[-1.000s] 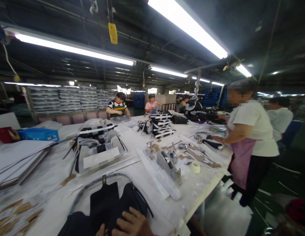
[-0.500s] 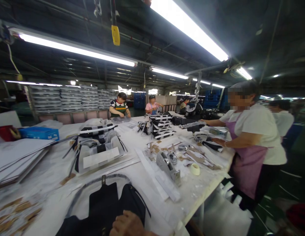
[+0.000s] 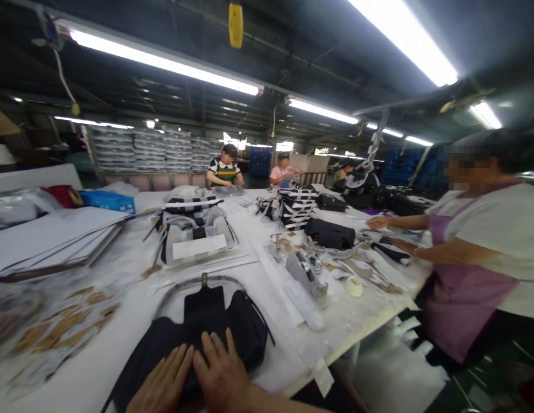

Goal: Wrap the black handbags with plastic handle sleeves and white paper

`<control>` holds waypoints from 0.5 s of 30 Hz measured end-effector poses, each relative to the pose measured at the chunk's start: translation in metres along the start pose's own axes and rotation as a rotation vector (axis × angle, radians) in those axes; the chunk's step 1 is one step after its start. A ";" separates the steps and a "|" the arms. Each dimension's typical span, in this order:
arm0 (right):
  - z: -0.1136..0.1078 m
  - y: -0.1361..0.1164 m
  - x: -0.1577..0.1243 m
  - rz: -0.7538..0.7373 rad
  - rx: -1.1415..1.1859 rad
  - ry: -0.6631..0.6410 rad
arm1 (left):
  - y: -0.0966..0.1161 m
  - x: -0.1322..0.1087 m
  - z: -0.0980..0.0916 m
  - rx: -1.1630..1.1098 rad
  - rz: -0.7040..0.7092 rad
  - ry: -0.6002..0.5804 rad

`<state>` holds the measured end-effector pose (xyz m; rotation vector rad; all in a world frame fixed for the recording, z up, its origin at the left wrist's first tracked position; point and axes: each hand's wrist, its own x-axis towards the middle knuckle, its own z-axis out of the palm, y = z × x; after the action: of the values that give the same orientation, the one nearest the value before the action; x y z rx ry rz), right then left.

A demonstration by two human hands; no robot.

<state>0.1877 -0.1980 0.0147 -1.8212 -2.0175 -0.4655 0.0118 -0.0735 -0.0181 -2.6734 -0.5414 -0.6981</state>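
Observation:
A black bag (image 3: 215, 327) with a grey curved handle lies on the white table (image 3: 120, 338) in front of me. My left hand (image 3: 163, 381) and my right hand (image 3: 219, 370) both rest flat on its near part, side by side, fingers stretched out and touching the fabric. Neither hand grips anything.
A tape dispenser (image 3: 307, 275) and a tape roll (image 3: 355, 285) lie right of the bag among card scraps. Stacked black-and-white bags (image 3: 193, 229) sit further back, with white sheets (image 3: 47, 235) at the left. A person in a purple apron (image 3: 482, 258) leans over the table at the right.
The view has tipped down and both my hands now show flat on the bag; before only the right showed. The person at the right has set a black bag on the table.

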 end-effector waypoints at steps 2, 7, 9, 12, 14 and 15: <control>-0.034 0.003 0.003 -0.002 0.159 -0.185 | 0.015 0.003 -0.015 0.045 -0.012 0.002; -0.082 0.028 0.044 -0.034 0.384 -0.469 | 0.039 0.013 -0.046 0.012 -0.043 -0.091; -0.075 0.040 0.055 0.025 0.314 -0.372 | 0.043 0.014 -0.051 -0.014 -0.073 -0.121; -0.051 0.050 0.048 0.013 0.208 -0.302 | 0.049 0.014 -0.063 -0.066 -0.109 -0.241; -0.035 0.052 0.035 -0.001 0.184 -0.306 | 0.050 0.021 -0.079 -0.133 -0.094 -0.356; -0.030 0.053 0.030 0.003 0.178 -0.305 | 0.049 0.028 -0.089 -0.181 -0.077 -0.415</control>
<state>0.2393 -0.1808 0.0549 -1.8741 -2.1702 -0.0031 0.0203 -0.1437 0.0594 -2.9985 -0.7176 -0.2131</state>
